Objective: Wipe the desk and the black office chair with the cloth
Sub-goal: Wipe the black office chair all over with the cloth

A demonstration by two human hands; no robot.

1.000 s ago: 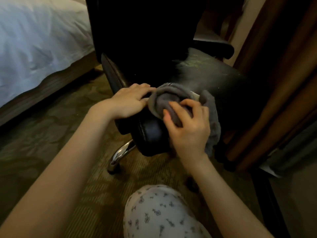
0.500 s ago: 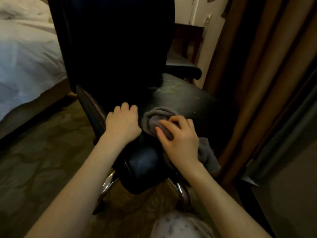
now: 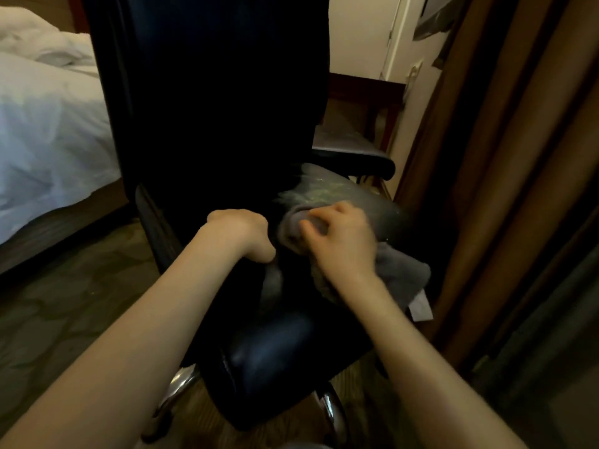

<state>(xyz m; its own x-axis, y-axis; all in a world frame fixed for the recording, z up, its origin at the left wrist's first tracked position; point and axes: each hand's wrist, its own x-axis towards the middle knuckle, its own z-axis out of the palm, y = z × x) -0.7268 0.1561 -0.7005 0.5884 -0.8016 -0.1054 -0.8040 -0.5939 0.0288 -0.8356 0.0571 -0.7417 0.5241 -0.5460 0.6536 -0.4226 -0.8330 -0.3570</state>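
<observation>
Change: the right hand (image 3: 340, 243) and the cloth (image 3: 400, 275) have gone further up the seat (image 3: 340, 191), toward the backrest (image 3: 220, 92). The left hand (image 3: 241, 231), which lay flat with its fingers spread, now has them curled under. The view has tilted up and takes in more of the backrest.

Item 1. Chair (image 3: 265, 361): black, high-backed, with the backrest filling the upper centre. The seat is worn and shows pale scuffing at its rear. One armrest (image 3: 353, 155) juts out on the far side. Chrome base legs (image 3: 181, 382) show below the front edge.

Item 2. Cloth: grey and bunched, lying on the seat's right half. One end is wadded under the right hand. The other end trails toward the seat's right edge, where a pale tag (image 3: 421, 307) hangs.

Item 3. Right hand: on top of the cloth, thumb and fingers curled round the wad, gripping it. The outline is blurred.

Item 4. Left hand: on the seat just left of the cloth, close to the right hand but not touching it. Its knuckles are up and its fingers are tucked out of sight. Whether they grip the seat cannot be told.

Item 5. Surroundings: a bed (image 3: 48, 124) with white linen at left, and patterned carpet (image 3: 64, 303) underfoot. Brown curtains (image 3: 505, 157) hang close on the right. A dark wooden table (image 3: 366, 87) stands against the wall behind the chair.
</observation>
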